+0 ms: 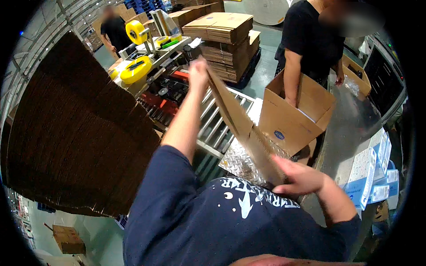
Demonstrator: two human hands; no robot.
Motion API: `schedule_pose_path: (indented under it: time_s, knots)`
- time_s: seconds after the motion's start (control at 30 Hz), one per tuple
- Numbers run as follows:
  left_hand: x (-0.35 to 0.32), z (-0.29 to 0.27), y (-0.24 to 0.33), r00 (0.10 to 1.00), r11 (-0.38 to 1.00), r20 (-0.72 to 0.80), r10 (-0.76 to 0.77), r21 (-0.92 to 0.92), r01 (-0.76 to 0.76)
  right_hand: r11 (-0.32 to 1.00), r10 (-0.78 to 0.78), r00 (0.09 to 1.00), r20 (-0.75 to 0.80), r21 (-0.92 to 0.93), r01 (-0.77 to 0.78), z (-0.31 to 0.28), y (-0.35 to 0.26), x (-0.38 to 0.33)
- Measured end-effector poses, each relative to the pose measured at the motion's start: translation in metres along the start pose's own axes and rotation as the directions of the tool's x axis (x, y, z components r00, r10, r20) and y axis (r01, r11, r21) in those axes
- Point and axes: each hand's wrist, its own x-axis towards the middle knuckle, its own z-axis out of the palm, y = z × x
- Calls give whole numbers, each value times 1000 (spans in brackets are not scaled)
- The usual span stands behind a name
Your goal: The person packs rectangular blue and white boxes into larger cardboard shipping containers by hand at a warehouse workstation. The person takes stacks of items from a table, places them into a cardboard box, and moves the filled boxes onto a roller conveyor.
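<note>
A folded-flat brown cardboard box [237, 119] spans the space between my two hands, seen nearly edge-on and slightly blurred. My left hand [199, 73] is closed on its far end, with the arm stretched forward. At the near end, my right hand [299, 176] grips the cardboard with the thumb on one side, close to my chest. Beneath the cardboard lies a diamond-pattern metal plate [237, 162] beside a roller conveyor [213, 128]. Just to the right stands an open cardboard box [284, 117], and a co-worker's arm [292, 75] reaches into it.
A tall stack of flattened cardboard [80, 133] fills the left side. Ahead is a taping machine with yellow tape rolls [137, 70]. Tied cardboard stacks [222, 44] sit on a pallet behind it. Blue-and-white packages [370, 170] lie on the right-hand bench [341, 128]. Another person [114, 31] stands far left.
</note>
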Motion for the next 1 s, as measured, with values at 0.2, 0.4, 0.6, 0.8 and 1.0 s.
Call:
schedule_pose_path:
  time_s: [0.2, 0.4, 0.6, 0.8, 1.0]
  knots:
    - [-89, 50, -33, 900, 991, 424, -105, 116, 61, 626, 374, 926, -43, 748, -218, 54, 64, -2]
    - [-42, 51, -26, 675, 994, 731, -104, 104, 40, 724, 668, 555, -496, 605, -331, -5, 76, -26]
    - [26, 60, -5, 147, 976, 980, 136, -108, -188, 815, 531, -39, -846, 523, -248, -54, 155, 18]
    - [-20, 48, -71, -589, 938, 730, -347, 261, -229, 833, 148, 731, -666, -315, -455, 49, 125, 134]
    - [-45, 45, 5, -829, 984, 546, 122, -176, 29, 676, 557, 830, 7, 577, -458, -19, 174, 86]
